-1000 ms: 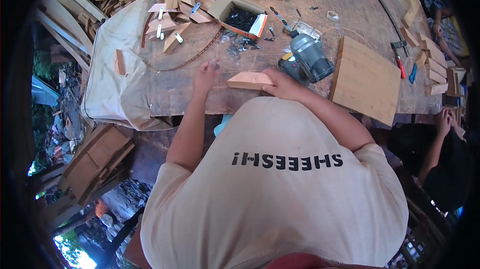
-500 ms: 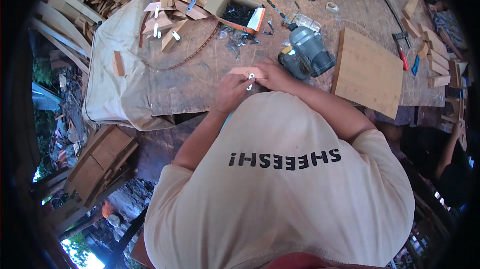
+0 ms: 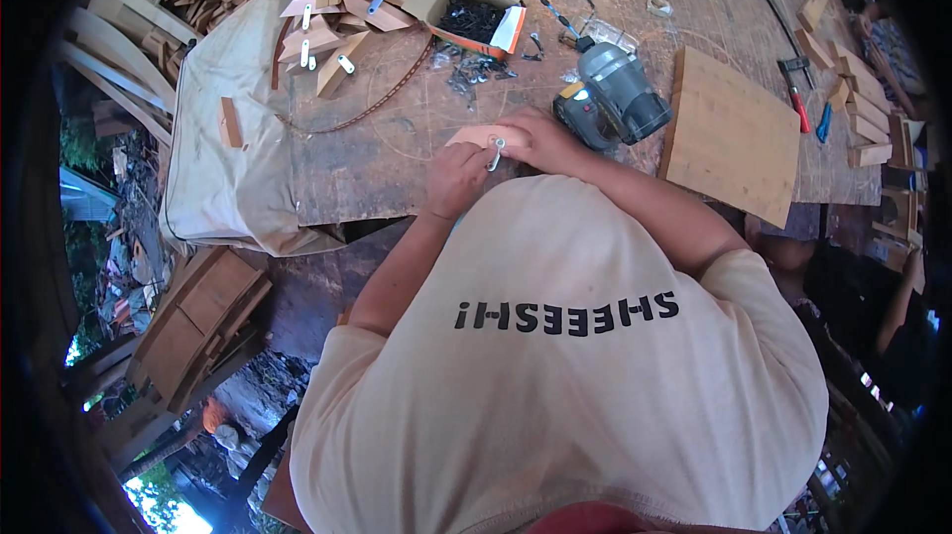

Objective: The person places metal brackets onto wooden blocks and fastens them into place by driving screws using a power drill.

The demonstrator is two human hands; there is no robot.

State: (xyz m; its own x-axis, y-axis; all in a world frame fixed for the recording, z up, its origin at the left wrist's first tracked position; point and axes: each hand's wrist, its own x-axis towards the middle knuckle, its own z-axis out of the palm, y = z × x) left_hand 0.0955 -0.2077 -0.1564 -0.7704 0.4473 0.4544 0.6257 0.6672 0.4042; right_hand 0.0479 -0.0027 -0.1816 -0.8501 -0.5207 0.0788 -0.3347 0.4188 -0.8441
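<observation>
At the near edge of the workbench, my left hand (image 3: pixel 459 175) is closed on the left side of a small pale wooden block (image 3: pixel 476 134). My right hand (image 3: pixel 541 137) grips the block's other end. A small light-coloured metal plate with rounded ends (image 3: pixel 494 159) sits against the block between my hands, its lower part sticking out toward me. Just right of my right hand lies a grey cordless power tool (image 3: pixel 617 88). Beyond my hands stands an open cardboard box (image 3: pixel 511 30) of small black screws, with several clear plastic scraps (image 3: pixel 461 88) beside it.
Wooden pieces (image 3: pixel 397 13), several with metal plates, are piled at the far left. A wide board (image 3: pixel 729 137) lies at right, near a red-handled clamp (image 3: pixel 797 98). A pale cloth (image 3: pixel 228 127) drapes the bench's left end. Another person (image 3: pixel 863 296) is at far right.
The block has shifted slightly up and left in my hands, showing more of its face. The metal plate has tilted a little. Both hands keep their hold.
</observation>
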